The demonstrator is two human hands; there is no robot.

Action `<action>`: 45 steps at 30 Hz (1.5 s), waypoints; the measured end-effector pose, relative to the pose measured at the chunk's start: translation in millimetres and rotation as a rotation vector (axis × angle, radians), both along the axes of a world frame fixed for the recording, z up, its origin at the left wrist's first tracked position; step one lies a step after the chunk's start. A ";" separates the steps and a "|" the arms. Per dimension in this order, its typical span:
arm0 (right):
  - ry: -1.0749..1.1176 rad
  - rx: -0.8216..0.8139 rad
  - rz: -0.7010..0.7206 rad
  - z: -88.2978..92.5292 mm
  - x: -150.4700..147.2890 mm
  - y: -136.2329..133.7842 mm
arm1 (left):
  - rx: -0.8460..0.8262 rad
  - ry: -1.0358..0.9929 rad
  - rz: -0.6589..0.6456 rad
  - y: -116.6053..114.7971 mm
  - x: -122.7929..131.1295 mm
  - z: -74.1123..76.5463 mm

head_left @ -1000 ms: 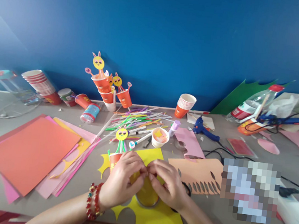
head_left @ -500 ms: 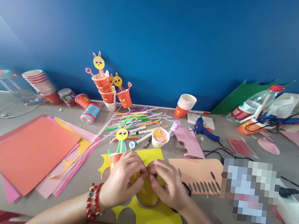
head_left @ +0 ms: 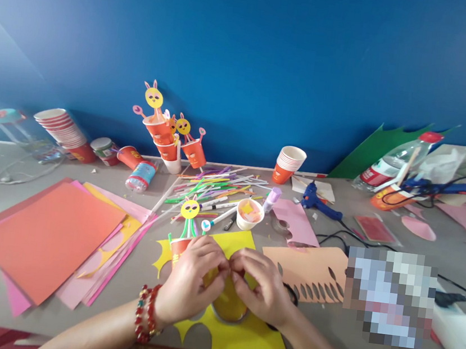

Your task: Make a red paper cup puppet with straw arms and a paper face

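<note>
My left hand (head_left: 195, 277) and my right hand (head_left: 265, 291) meet at the fingertips over a yellow sheet (head_left: 248, 343) with round cut-outs. Both are closed in a pinch; whatever lies between the fingers is hidden or too small to name. Below them, a ring-shaped thing (head_left: 228, 320), which looks like a roll of tape, rests on the sheet, partly covered by my hands. Just behind my left hand stands an orange paper cup (head_left: 179, 245) with green pipe cleaners and a yellow rabbit face (head_left: 190, 209). Part of a black scissor handle (head_left: 292, 295) shows beside my right hand.
Coloured paper (head_left: 55, 237) is piled at left. Pipe cleaners (head_left: 209, 188), a cup of paper bits (head_left: 249, 215) and a purple-capped glue stick (head_left: 272, 199) lie beyond my hands. A blue glue gun (head_left: 320, 203) trails its cord at right, near peach paper (head_left: 310, 266). Finished rabbit cups (head_left: 157, 128) stand behind.
</note>
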State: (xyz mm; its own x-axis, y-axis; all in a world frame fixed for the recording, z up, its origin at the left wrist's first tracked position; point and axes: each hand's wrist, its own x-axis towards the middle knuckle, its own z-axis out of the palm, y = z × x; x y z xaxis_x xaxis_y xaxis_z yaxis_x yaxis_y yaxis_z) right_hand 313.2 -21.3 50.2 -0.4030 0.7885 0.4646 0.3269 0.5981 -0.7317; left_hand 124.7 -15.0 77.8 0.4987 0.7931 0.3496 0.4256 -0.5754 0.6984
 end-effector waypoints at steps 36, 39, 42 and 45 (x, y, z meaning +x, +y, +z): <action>0.031 -0.094 0.026 2.1 1.7 0.2 | -0.014 -0.019 -0.006 -0.3 -0.4 -1.9; 0.025 -0.092 0.026 3.4 1.8 0.2 | -0.013 -0.022 -0.009 0.2 -0.2 -1.9; 0.020 -0.087 0.021 3.9 1.6 0.6 | -0.009 -0.018 -0.013 0.3 -0.7 -1.7; 0.020 -0.076 0.013 3.3 1.4 0.7 | -0.002 -0.019 -0.021 -0.2 -1.1 -1.5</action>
State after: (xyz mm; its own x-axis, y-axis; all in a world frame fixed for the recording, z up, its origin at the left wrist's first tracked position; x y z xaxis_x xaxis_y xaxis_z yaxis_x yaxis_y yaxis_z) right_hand 314.6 -20.6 53.5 -0.4043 0.8168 0.4116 0.3044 0.5445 -0.7816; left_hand 123.6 -15.3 76.4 0.5089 0.7829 0.3579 0.3997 -0.5831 0.7072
